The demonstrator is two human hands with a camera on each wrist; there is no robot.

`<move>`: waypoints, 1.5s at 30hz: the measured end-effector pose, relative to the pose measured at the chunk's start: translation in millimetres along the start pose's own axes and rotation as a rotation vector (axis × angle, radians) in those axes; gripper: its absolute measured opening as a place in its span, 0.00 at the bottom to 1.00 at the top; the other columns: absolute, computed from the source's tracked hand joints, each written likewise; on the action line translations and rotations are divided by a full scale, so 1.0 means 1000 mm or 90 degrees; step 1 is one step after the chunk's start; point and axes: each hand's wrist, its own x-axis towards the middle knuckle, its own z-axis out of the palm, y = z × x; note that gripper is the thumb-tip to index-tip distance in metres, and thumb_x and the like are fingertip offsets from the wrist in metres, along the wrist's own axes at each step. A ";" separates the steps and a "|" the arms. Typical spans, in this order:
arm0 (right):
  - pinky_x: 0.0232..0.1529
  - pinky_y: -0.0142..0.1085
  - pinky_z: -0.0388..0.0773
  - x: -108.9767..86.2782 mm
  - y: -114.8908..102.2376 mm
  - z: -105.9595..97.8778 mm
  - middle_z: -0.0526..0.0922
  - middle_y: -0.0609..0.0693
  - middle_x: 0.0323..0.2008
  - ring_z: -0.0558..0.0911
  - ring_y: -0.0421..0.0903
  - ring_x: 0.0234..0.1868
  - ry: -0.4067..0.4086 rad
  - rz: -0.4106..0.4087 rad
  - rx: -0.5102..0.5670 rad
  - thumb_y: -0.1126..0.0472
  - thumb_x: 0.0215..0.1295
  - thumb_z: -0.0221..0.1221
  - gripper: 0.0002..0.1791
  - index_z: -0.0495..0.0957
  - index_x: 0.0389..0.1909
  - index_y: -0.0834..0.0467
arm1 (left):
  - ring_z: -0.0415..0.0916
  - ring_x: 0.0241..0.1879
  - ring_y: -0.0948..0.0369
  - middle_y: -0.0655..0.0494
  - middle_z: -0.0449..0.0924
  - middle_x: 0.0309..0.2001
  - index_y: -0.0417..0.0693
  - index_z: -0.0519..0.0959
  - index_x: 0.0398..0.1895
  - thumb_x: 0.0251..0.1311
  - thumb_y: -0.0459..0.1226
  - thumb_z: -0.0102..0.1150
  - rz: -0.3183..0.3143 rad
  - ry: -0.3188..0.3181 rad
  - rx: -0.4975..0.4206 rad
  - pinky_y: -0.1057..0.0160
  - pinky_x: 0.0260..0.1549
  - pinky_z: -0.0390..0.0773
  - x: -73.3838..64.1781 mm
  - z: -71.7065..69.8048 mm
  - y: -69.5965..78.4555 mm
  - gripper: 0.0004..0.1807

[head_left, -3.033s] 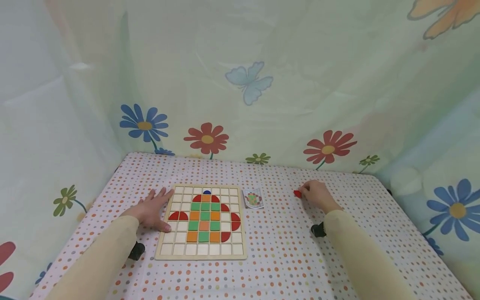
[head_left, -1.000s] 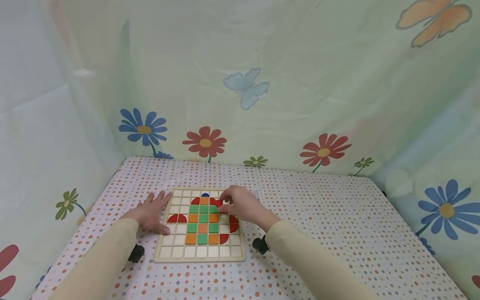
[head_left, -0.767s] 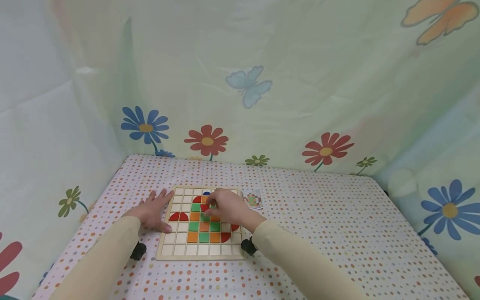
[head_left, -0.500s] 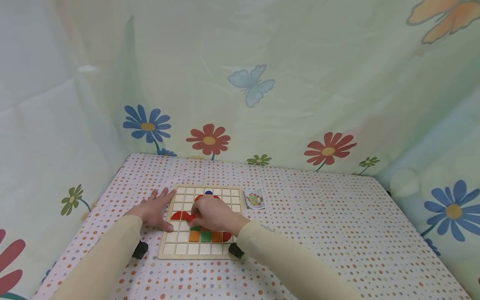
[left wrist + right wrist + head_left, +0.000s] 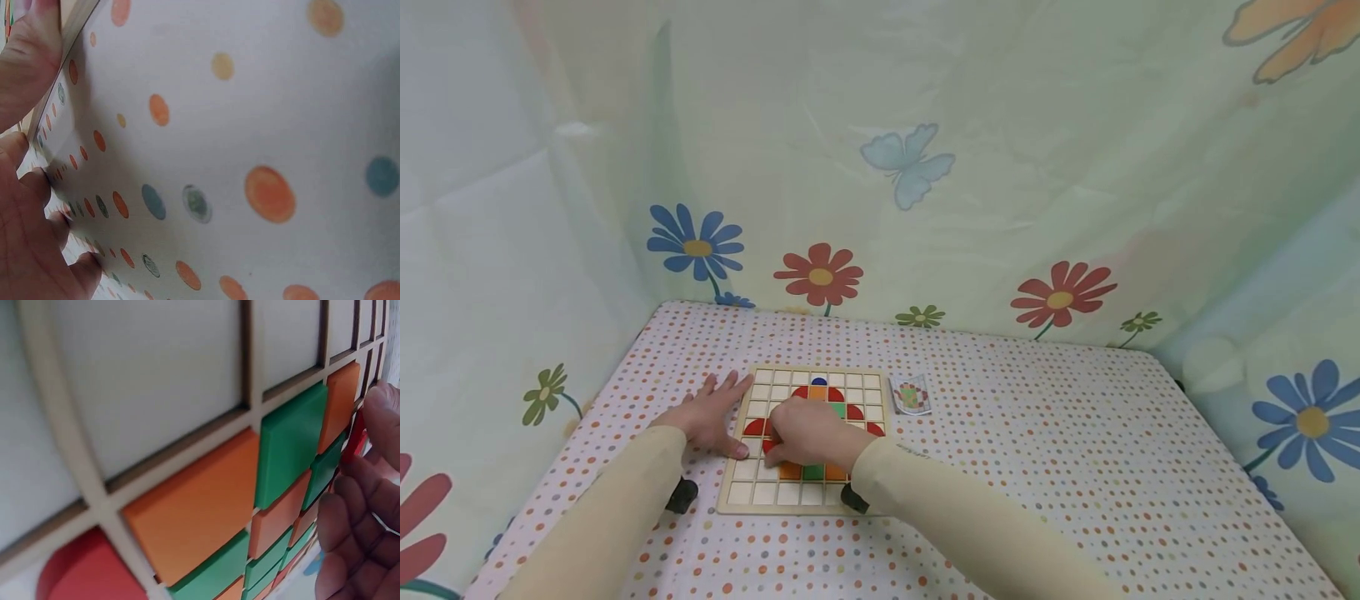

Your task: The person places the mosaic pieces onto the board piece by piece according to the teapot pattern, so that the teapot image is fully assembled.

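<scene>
My left hand [image 5: 706, 415] lies spread at the left edge of a wooden grid board [image 5: 797, 509], its thumb touching the rim; in the left wrist view the thumb [image 5: 28, 56] rests on that rim. My right hand [image 5: 812, 432] is over the left-middle squares, pinching a red tile [image 5: 767, 447] with a rounded edge between thumb and fingers. In the right wrist view the same red tile [image 5: 356, 434] is at the fingertips, by the grid next to orange and green tiles. The right hand hides several tiles on the board.
A small printed card [image 5: 910, 394] with a coloured pattern lies right of the board. Orange [image 5: 200, 506] and green [image 5: 290, 447] square tiles, red rounded tiles [image 5: 854, 412] and a blue half-round tile [image 5: 819, 382] fill part of the grid. A dotted cloth [image 5: 1037, 433] covers the table.
My right hand has carried the red tile from the table at the right, across the board, to its left-middle squares. My left hand has stayed at the board's left edge.
</scene>
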 end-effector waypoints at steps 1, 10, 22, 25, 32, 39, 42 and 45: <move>0.24 0.27 0.70 0.000 -0.001 0.000 0.77 0.41 0.22 0.74 0.38 0.25 0.000 0.002 -0.006 0.43 0.62 0.70 0.17 0.81 0.28 0.52 | 0.26 0.80 0.32 0.36 0.34 0.83 0.45 0.44 0.83 0.49 0.44 0.80 0.001 0.001 0.000 0.28 0.75 0.35 0.000 0.000 0.000 0.66; 0.23 0.27 0.70 0.002 -0.004 0.000 0.76 0.42 0.22 0.72 0.38 0.25 0.012 0.012 -0.041 0.43 0.62 0.70 0.18 0.79 0.28 0.52 | 0.26 0.80 0.31 0.34 0.34 0.82 0.45 0.44 0.83 0.48 0.45 0.80 0.009 0.002 0.010 0.28 0.75 0.37 -0.001 -0.002 0.002 0.66; 0.22 0.27 0.69 0.001 -0.008 -0.002 0.75 0.43 0.23 0.72 0.38 0.24 0.017 0.028 -0.068 0.44 0.62 0.71 0.18 0.79 0.28 0.53 | 0.26 0.80 0.32 0.34 0.35 0.82 0.45 0.44 0.83 0.48 0.44 0.80 0.004 -0.001 0.005 0.28 0.75 0.36 -0.002 -0.003 0.004 0.66; 0.22 0.27 0.69 0.001 -0.008 -0.003 0.75 0.43 0.22 0.71 0.39 0.25 0.015 0.025 -0.065 0.44 0.61 0.71 0.18 0.79 0.28 0.53 | 0.26 0.80 0.32 0.34 0.35 0.82 0.45 0.44 0.83 0.48 0.44 0.80 0.003 0.000 0.003 0.28 0.75 0.36 -0.002 -0.003 0.004 0.66; 0.25 0.27 0.70 0.001 -0.006 -0.003 0.76 0.42 0.24 0.72 0.39 0.27 0.014 0.011 -0.064 0.45 0.62 0.71 0.17 0.80 0.30 0.53 | 0.26 0.80 0.32 0.35 0.34 0.82 0.45 0.44 0.83 0.48 0.44 0.80 -0.001 0.000 0.003 0.28 0.75 0.36 -0.002 -0.003 0.003 0.66; 0.25 0.25 0.74 0.002 -0.011 -0.002 0.81 0.42 0.28 0.74 0.37 0.26 0.011 -0.014 -0.078 0.49 0.66 0.69 0.11 0.83 0.33 0.52 | 0.25 0.80 0.32 0.34 0.34 0.82 0.45 0.44 0.83 0.48 0.44 0.80 0.003 -0.001 0.006 0.28 0.75 0.36 -0.001 -0.002 0.001 0.66; 0.27 0.25 0.76 0.002 -0.011 -0.001 0.83 0.42 0.30 0.75 0.36 0.27 0.015 -0.018 -0.088 0.52 0.66 0.69 0.09 0.85 0.34 0.52 | 0.26 0.80 0.31 0.34 0.34 0.82 0.45 0.44 0.83 0.47 0.44 0.81 0.009 0.000 0.008 0.28 0.75 0.36 0.000 -0.001 0.000 0.67; 0.30 0.24 0.77 0.003 -0.010 -0.001 0.85 0.42 0.30 0.75 0.36 0.28 0.018 -0.015 -0.069 0.53 0.65 0.70 0.07 0.86 0.36 0.53 | 0.26 0.80 0.31 0.34 0.35 0.82 0.44 0.44 0.83 0.47 0.44 0.81 0.013 0.002 0.011 0.28 0.75 0.37 0.000 -0.001 0.000 0.67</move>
